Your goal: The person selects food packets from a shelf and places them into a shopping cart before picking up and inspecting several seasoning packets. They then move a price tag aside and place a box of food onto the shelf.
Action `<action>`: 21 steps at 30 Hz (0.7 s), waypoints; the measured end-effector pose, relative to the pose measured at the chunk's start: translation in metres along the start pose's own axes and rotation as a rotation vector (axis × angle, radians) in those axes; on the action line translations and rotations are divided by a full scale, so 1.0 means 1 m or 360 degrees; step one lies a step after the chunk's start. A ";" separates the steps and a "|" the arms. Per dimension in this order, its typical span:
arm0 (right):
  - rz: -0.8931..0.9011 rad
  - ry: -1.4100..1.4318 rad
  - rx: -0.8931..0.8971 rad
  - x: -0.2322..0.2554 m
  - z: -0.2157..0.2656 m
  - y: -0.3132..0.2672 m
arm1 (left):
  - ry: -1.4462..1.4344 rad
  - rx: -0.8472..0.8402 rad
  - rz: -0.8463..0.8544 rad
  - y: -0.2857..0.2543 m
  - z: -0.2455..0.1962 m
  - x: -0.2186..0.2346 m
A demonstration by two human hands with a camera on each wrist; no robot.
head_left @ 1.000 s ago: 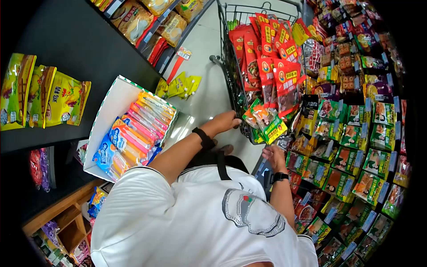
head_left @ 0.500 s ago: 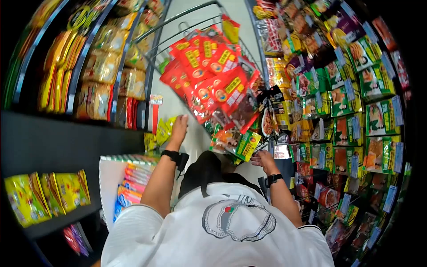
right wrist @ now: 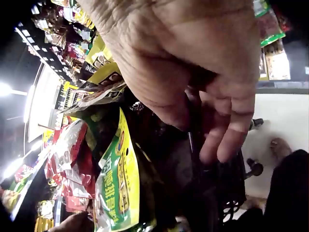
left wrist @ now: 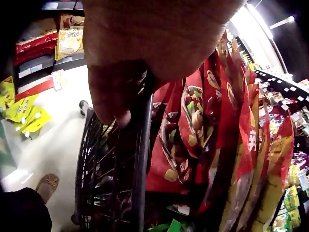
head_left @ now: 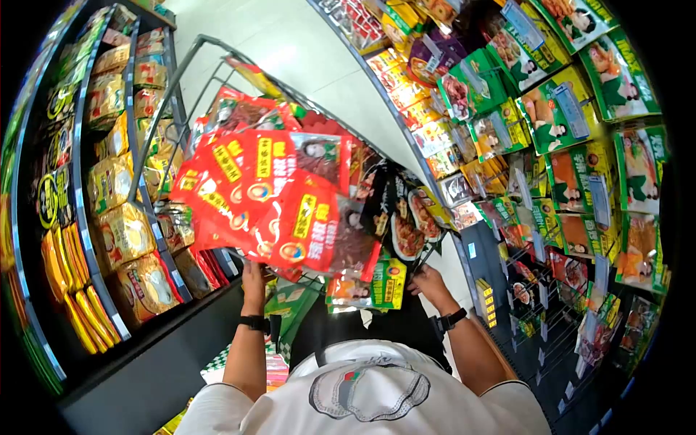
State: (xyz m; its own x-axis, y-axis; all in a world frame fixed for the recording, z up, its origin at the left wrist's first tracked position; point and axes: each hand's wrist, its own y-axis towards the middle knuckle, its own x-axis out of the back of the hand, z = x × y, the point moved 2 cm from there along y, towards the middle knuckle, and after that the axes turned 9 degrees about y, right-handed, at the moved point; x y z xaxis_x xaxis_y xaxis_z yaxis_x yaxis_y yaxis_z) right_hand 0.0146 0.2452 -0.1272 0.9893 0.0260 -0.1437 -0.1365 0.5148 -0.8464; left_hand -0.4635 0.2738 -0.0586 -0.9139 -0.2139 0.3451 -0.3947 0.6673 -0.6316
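Note:
A black wire shopping cart stands in front of me, piled with red food packets. A black packet with food pictures lies at its right side, and a green-and-yellow packet is at the near end. My left hand grips the cart's near rim at the left; its fingertips curl over the bar in the left wrist view. At the near right corner, my right hand holds the rim, with fingers bent round the dark bar in the right wrist view.
Shelves of bagged food line the left side. On the right hangs a dense rack of packets. Pale floor shows beyond the cart. Yellow packets and a shoe appear low in the left wrist view.
My left hand has come off the cart's side, swung out left, and now grips the near rim. The head view has turned right; the cart appears further left and angled.

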 end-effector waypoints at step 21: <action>0.0752 -0.0144 -0.0524 -0.010 -0.021 0.034 | 0.0097 -0.0083 -0.0523 0.027 0.028 0.021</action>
State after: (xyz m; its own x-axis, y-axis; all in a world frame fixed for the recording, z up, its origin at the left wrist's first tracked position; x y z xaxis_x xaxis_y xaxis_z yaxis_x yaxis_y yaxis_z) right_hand -0.0013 0.2444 -0.1655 0.8158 0.2687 -0.5121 -0.5586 0.1364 -0.8182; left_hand -0.4962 0.2666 -0.0878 -0.7304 -0.3817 0.5665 -0.6606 0.6055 -0.4437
